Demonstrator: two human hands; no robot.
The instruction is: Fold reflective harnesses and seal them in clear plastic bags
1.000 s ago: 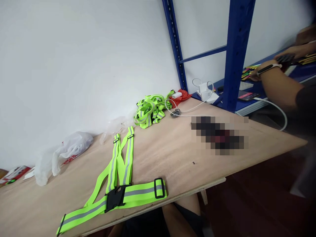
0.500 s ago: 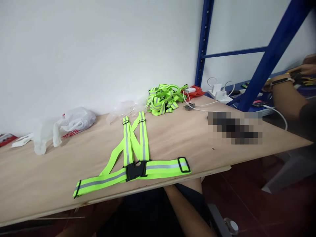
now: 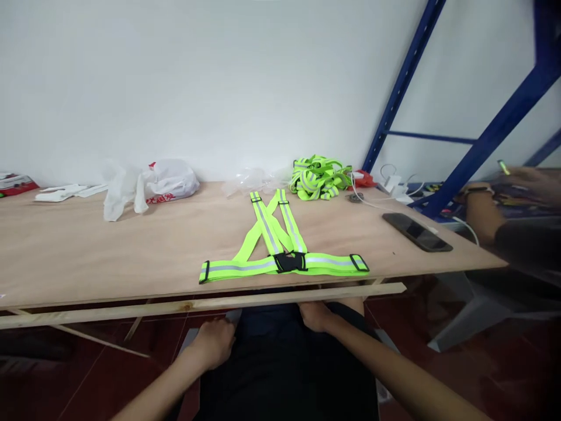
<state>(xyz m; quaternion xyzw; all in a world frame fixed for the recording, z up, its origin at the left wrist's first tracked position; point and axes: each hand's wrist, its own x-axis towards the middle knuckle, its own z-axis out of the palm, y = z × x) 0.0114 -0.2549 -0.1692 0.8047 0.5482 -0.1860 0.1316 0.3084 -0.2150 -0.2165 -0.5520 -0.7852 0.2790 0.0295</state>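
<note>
Below the table's front edge, my left hand [image 3: 215, 342] is closed beside my left thigh, its fingers curled out of sight against a grey seat edge. My right hand [image 3: 316, 316] is closed too, resting by my right thigh; what either hand grips, if anything, is hidden. Above them on the table lies a neon-yellow reflective harness [image 3: 256, 268] with grey stripes. Its straps cross behind, and a black buckle [image 3: 290, 262] joins the belt at the front. Neither hand touches it.
More reflective straps [image 3: 318, 178] lie heaped by the wall. A white plastic bag [image 3: 175, 178] and clear wrappers [image 3: 249, 180] sit left of them. At right are a phone [image 3: 416, 232], a charger cable and a blue rack post [image 3: 401, 88]. A co-worker's arm [image 3: 482, 213] reaches over another table.
The view has turned left and tilted down, so table items appear farther right. Both my hands now show beneath the table edge. The harness lies as before.
</note>
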